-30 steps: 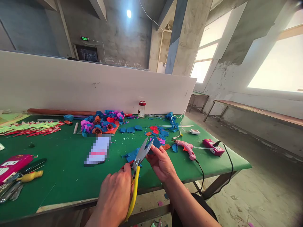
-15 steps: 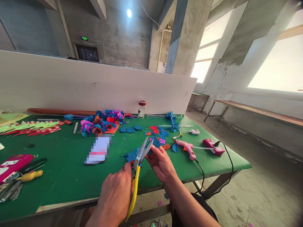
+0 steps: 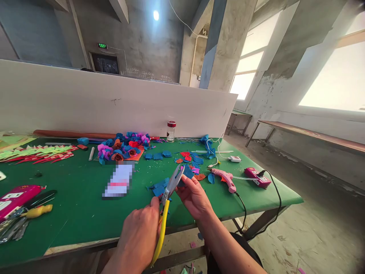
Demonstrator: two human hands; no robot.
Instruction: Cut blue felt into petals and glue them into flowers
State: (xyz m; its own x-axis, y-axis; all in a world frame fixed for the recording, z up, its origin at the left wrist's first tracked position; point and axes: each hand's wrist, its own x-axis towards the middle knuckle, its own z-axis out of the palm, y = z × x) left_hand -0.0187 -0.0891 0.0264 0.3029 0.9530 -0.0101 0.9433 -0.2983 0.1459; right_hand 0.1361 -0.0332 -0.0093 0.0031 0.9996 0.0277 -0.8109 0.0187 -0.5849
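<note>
My left hand (image 3: 141, 236) is wrapped round the yellow-handled scissors (image 3: 162, 233), whose blades point up and away from me. Between the thumb and fingers of my right hand (image 3: 194, 198) is a piece of blue crepe paper (image 3: 187, 172), right beside the blade tips. The blades stand slightly apart, next to the paper's left edge. Just beyond the scissors, more blue paper pieces (image 3: 159, 186) lie on the green table (image 3: 85, 217). Red, orange and purple scraps (image 3: 186, 156) are scattered past my right hand.
A pink glue gun (image 3: 225, 178) lies at right, its cord running to a magenta power strip (image 3: 258, 178). Paper flowers (image 3: 124, 147) are heaped at the back, left of a red-lidded jar (image 3: 171, 131). A white board (image 3: 114, 102) stands behind. Tools (image 3: 37, 211) lie at left.
The scissor blades have closed somewhat, their tips coming nearer together beside the blue paper. Both hands stay in almost the same place.
</note>
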